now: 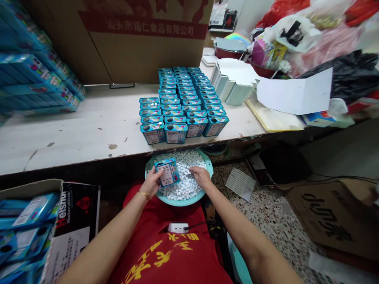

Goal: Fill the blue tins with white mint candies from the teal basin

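Observation:
My left hand (pixel 152 182) holds a small blue tin box (pixel 167 172) above a teal basin (pixel 179 201) that rests on my lap. The basin is full of small white and pale blue candies (pixel 185 185). My right hand (pixel 201 176) lies on the candies at the right side of the basin, fingers curled down into them. On the white table just beyond stand several rows of the same blue tins (pixel 183 104), upright with round holes in their tops.
The white table (pixel 74 130) has a worn front edge. A large cardboard carton (pixel 142 39) stands at its back, stacked blue boxes (pixel 38 79) at the left, folded white cartons (pixel 233 81) and bags at the right. A box of blue packs (pixel 26 228) sits at my left.

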`<state>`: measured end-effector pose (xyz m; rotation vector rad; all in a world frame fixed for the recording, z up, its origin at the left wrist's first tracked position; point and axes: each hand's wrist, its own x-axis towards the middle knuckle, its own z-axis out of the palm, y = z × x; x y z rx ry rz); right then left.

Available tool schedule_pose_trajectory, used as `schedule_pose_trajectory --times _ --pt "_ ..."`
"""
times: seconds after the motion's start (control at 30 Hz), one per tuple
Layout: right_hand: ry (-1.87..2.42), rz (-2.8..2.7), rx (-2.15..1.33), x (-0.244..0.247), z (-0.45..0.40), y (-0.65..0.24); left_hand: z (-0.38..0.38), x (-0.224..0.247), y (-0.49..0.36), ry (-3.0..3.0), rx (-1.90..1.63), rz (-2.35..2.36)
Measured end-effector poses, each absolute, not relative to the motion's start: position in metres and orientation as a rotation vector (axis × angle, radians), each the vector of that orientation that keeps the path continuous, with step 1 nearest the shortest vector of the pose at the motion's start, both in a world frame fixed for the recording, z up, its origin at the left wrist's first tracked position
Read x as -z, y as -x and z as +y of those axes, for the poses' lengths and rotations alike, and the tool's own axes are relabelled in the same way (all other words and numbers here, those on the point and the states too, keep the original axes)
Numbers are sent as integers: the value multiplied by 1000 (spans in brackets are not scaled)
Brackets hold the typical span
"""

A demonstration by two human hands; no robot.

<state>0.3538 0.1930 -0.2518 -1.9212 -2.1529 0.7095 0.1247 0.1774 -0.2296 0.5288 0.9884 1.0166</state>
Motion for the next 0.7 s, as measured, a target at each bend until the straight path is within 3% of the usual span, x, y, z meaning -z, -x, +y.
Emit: schedule_pose_trajectory --times 0.17,0.43,0.7 --pt "1760 -2090 -759 216 198 -364 178 217 -92 -917 -1094 1101" --pt "1719 -2331 -669 134 213 -353 186 210 -97 -1642 -940 1261" --pt "1948 -2835 -290 70 216 -302 187 215 -113 -1816 -904 1290"
